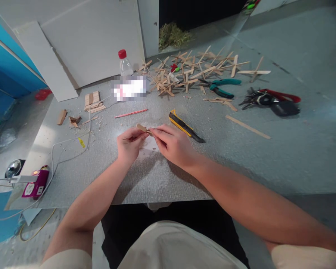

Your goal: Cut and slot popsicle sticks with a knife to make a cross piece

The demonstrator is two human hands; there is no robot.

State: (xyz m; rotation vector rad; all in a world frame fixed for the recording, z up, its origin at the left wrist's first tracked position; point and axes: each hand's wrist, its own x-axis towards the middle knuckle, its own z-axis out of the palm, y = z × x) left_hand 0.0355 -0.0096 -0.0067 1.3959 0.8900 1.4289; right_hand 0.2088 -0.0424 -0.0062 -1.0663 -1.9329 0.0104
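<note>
Narrow fingertip grip on wooden stick [141, 128], with left hand [129, 145] and right hand [173, 145]. Held over counter [81, 172], between near and far edges. Pointing with exposed end, long axis aslant, toward counter's far left corner.

I am in a kind of craft workshop — my table [296, 157] carries pliers [215, 86], a cutter [186, 126] and many crossed wooden sticks [186, 82]
</note>
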